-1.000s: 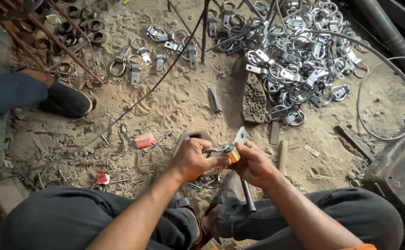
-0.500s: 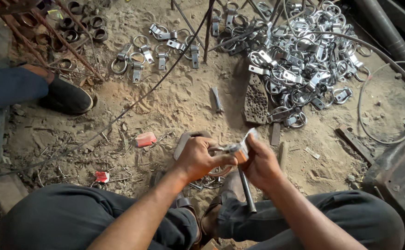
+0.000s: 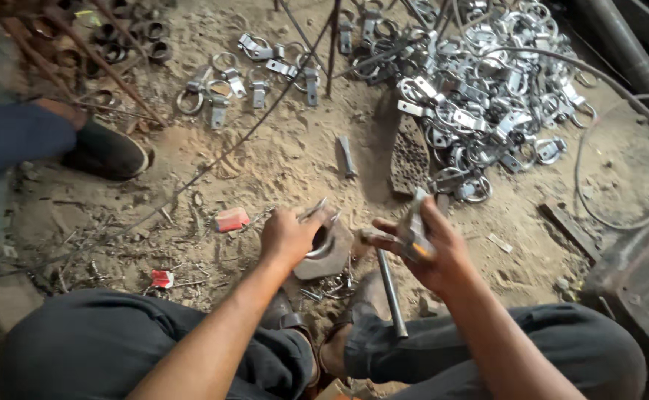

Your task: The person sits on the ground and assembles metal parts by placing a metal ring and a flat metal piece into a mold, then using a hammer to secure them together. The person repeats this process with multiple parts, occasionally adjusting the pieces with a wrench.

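- Since the earlier pictures we see the two hands part: they were close together over one metal piece, and now the left hand [image 3: 289,235] sits on the block while the right hand [image 3: 426,248] has drawn off to the side with its tool.
- Nearest to us are the person's own knees in dark trousers [image 3: 117,348], spread wide, with both bare forearms reaching out between them.
- Between the feet we make out a small heap of loose metal bits [image 3: 329,285] on the dirt.
- Our left hand is closed on a bright metal ring clamp [image 3: 317,222], pinning it against a rusty steel block [image 3: 332,255] that rests on the floor.
- Our right hand is clenched round a hammer [image 3: 392,289]; its steel handle points back toward us and its head sits just beside the block, apart from the clamp.
- A little farther, to the left, a small red scrap [image 3: 232,219] lies on the sandy floor [image 3: 280,163], and a second red scrap [image 3: 162,278] lies nearer the knee.
- Beyond the hands, a short metal bar [image 3: 347,155] and a dark ribbed plate [image 3: 410,157] lie well apart from them.
- At the far left, another person's dark shoe [image 3: 106,152] and blue trouser leg rest on the floor.
- Farthest off, a big pile of shiny ring clamps [image 3: 480,96] fills the upper right, with a few clamps laid out singly [image 3: 250,74] to its left.
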